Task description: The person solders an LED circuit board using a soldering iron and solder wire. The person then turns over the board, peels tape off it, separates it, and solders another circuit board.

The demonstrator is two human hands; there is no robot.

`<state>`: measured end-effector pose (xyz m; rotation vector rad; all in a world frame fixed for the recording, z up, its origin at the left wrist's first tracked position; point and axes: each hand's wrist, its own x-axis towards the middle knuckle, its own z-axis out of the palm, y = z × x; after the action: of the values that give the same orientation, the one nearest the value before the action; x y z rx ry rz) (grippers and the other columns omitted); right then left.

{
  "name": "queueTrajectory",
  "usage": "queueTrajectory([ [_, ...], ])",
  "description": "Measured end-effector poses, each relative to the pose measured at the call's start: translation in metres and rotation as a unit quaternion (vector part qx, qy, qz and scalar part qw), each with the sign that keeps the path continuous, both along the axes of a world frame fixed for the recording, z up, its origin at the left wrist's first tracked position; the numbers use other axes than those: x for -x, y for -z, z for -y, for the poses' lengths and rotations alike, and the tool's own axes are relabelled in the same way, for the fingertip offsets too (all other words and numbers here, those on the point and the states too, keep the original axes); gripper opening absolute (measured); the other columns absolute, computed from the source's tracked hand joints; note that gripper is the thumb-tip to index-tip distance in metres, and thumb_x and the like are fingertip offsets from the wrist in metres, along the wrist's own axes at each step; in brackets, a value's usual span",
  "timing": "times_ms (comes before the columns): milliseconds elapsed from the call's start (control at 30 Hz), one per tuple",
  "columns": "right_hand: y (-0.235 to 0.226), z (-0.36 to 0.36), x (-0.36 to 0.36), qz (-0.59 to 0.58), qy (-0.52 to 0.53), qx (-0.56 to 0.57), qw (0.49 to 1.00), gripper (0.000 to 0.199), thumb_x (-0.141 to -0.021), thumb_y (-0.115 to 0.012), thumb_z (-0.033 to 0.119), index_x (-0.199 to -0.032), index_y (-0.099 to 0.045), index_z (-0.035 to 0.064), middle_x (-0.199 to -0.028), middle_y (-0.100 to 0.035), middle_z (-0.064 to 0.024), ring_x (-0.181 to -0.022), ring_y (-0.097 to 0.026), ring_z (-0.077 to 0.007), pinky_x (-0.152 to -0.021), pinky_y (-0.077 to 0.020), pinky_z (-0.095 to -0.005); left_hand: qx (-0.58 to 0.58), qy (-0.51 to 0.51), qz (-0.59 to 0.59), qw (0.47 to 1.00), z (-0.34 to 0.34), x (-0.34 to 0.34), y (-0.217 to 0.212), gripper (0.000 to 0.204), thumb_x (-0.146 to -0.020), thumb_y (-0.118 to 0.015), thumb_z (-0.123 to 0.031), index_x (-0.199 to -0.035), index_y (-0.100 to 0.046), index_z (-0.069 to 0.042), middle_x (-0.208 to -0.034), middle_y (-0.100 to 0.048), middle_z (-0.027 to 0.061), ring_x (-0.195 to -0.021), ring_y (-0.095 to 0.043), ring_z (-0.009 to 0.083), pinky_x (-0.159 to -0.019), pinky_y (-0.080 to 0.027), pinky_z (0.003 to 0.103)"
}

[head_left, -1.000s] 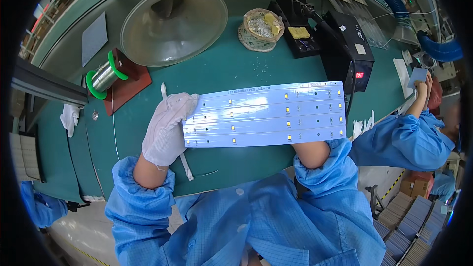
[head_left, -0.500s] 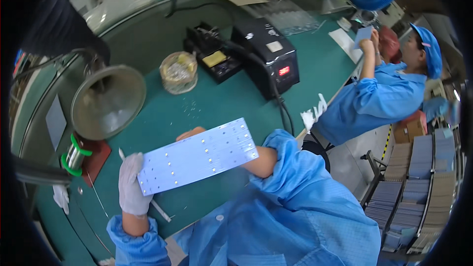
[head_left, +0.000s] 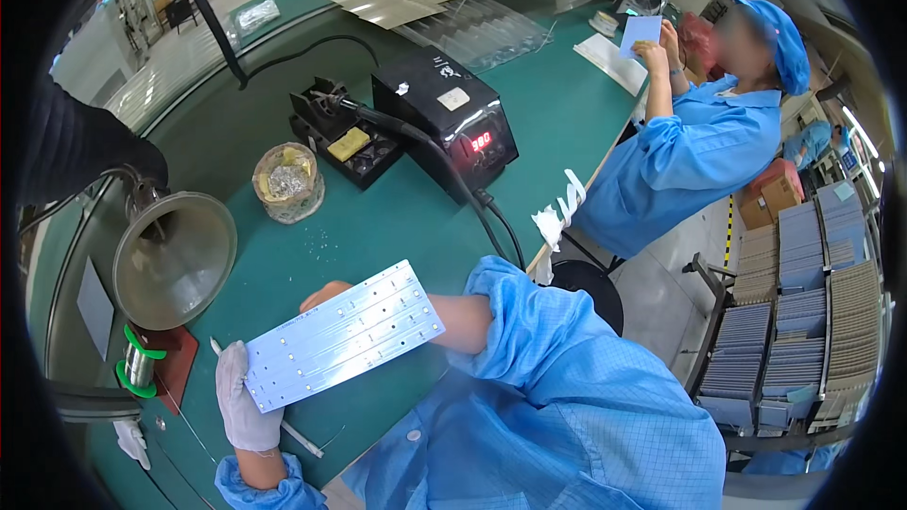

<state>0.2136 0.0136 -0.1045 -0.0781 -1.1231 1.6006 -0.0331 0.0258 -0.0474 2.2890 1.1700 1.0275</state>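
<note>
My left hand (head_left: 244, 397), in a white glove, grips the left end of a long white LED circuit board (head_left: 345, 335). The board is tilted above the green bench, its small components facing up. My right forearm passes behind the board, and only part of my bare right hand (head_left: 326, 295) shows past the far edge. Its fingers are mostly hidden, so its hold cannot be made out. A thin white stick (head_left: 304, 444) runs beneath my gloved hand; whether it is held or lies on the bench is unclear.
Ahead stand a soldering station (head_left: 444, 123), an iron in its stand (head_left: 345, 137) and a tub of solder scraps (head_left: 288, 184). Left are a metal extraction hood (head_left: 175, 260) and a solder wire spool (head_left: 140, 364). A co-worker (head_left: 680, 151) at right holds a board; racks (head_left: 794, 321) of boards stand behind.
The view has shifted, so bench items sit further left in the picture. The board, with my gloved hand on it, has tilted slightly and now catches the light.
</note>
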Motion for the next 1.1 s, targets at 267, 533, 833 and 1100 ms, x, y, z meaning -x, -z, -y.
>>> queueTrajectory([
  [267, 0.005, -0.024, 0.009, 0.113, 0.009, -0.086, 0.99, 0.02, -0.088, -0.058, 0.02, -0.079, -0.06, 0.002, -0.072, -0.057, -0.0029, -0.065, -0.051, -0.0076, -0.053, -0.0425, -0.0243, -0.103, 0.013, -0.077, 0.992, -0.002, 0.001, 0.0, 0.02, -0.098, -0.044, -0.023, -0.092, -0.05, -0.004, -0.081, -0.051, 0.0025, -0.073, -0.049, 0.0085, -0.068, -0.045, 0.022],
  [533, -0.016, -0.018, 0.005, 0.141, 0.05, -0.123, 0.981, 0.023, -0.084, -0.061, 0.021, -0.073, -0.057, 0.0011, -0.067, -0.054, -0.0051, -0.06, -0.051, -0.0113, -0.051, -0.0423, -0.0279, 0.245, -0.016, 0.109, 0.963, -0.011, 0.023, 0.023, 0.058, -0.068, -0.07, -0.004, -0.122, -0.049, -0.004, -0.112, -0.055, 0.0177, -0.106, -0.053, 0.0348, -0.096, -0.04, 0.038],
  [833, -0.044, -0.016, 0.006, 0.373, 0.242, -0.325, 0.835, 0.032, -0.078, -0.061, 0.025, -0.084, -0.062, -0.0064, -0.076, -0.063, -0.017, -0.069, -0.061, -0.027, -0.059, -0.0498, -0.033, 0.356, 0.063, 0.196, 0.912, 0.0, -0.014, -0.029, 0.026, -0.098, -0.042, -0.024, -0.094, -0.055, -0.002, -0.086, -0.054, 0.0045, -0.079, -0.052, 0.0118, -0.072, -0.043, 0.024],
  [1100, -0.075, 0.001, 0.015, 0.42, 0.217, -0.213, 0.855, 0.016, -0.079, -0.065, 0.022, -0.077, -0.067, 0.0062, -0.064, -0.061, -0.0108, -0.062, -0.061, -0.0265, -0.057, -0.0474, -0.0358, 0.108, 0.124, -0.034, 0.986, 0.009, -0.011, -0.041, 0.027, -0.092, -0.04, -0.019, -0.083, -0.055, 0.001, -0.079, -0.053, 0.0102, -0.074, -0.051, 0.0219, -0.07, -0.04, 0.032],
])
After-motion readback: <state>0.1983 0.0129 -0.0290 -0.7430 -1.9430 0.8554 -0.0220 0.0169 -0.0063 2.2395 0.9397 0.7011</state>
